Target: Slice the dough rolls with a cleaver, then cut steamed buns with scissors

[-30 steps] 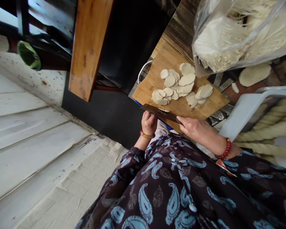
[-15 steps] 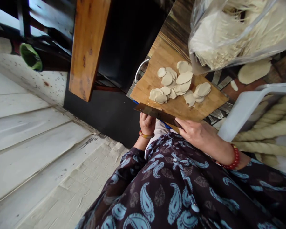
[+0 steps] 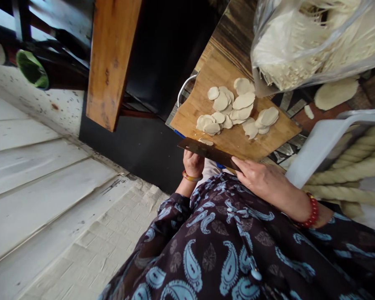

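My right hand (image 3: 261, 177) is closed round the handle of a cleaver (image 3: 206, 152), whose dark, wide blade points left along the near edge of the wooden cutting board (image 3: 187, 116). My left hand (image 3: 193, 163) is curled shut right behind the blade; its fingertips and anything in them are hidden by the steel. Just past the blade lies a pale dough slice (image 3: 206, 142). Several thin, round dough slices (image 3: 243, 101) lie overlapping in loose groups over the middle of the board.
A clear plastic bag of thin noodles (image 3: 300, 50) stands beyond the board on the right. A larger flat dough piece (image 3: 336, 92) lies near it. At right, a white plastic tub (image 3: 312, 150) holds thick dough ropes (image 3: 356, 166). A wooden bench (image 3: 112, 62) stands at left.
A dough slice that barely showed behind the blade now lies in plain sight past it. The cleaver and my right hand have shifted slightly; my left hand stays nearly in place.
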